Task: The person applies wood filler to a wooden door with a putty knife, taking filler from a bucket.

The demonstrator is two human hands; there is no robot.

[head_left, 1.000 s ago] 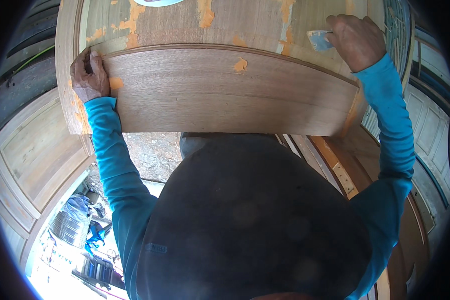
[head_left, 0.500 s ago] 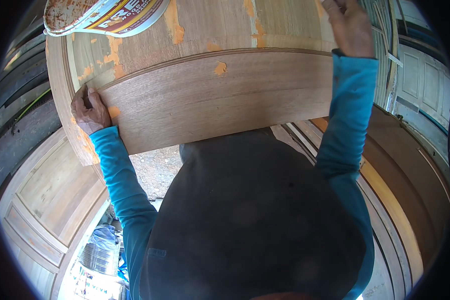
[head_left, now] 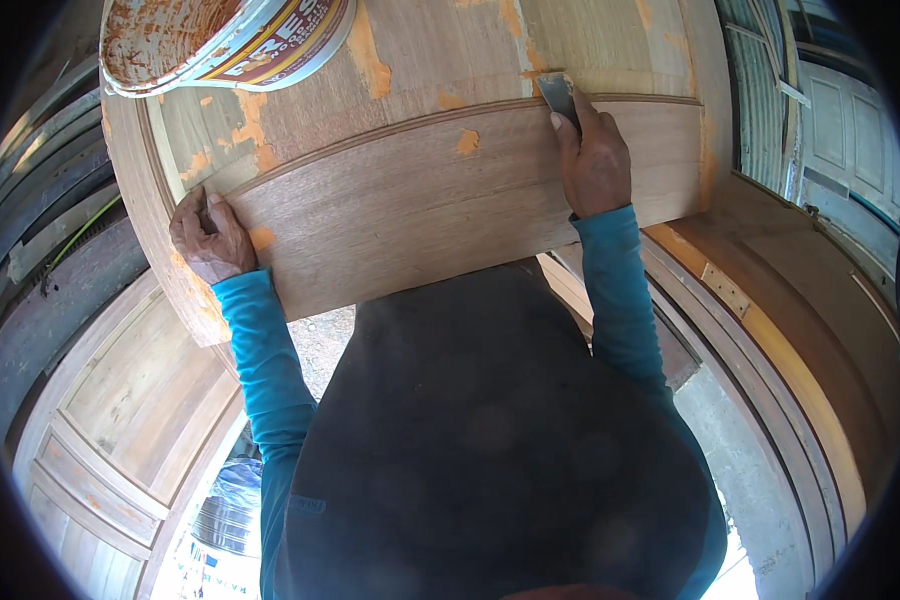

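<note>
A wooden door panel (head_left: 400, 210) with orange filler patches lies in front of me. My right hand (head_left: 597, 165) grips a small putty knife (head_left: 558, 97). Its grey blade, smeared at one corner, rests by the moulding below a filler streak (head_left: 515, 30). At the panel's left side, my left hand (head_left: 213, 238) lies with its fingers curled in; what they hold, if anything, is hidden. One filler spot (head_left: 468, 142) sits on the plain board between my hands. Beyond my left hand, a white tub (head_left: 270, 50) stands tilted on the panel, its inside coated in orange-brown residue.
Another wooden door (head_left: 135, 390) leans at the lower left. Dark boards (head_left: 65, 255) are stacked along the left. On the right stand long brown panels (head_left: 800, 270) and a yellowish wooden edge (head_left: 760, 330). A white panelled door (head_left: 850, 150) is at the far right.
My right hand has come in from the far right edge to the moulding, and the putty knife now shows in it. My left hand stays on the panel; the whole view has shifted slightly.
</note>
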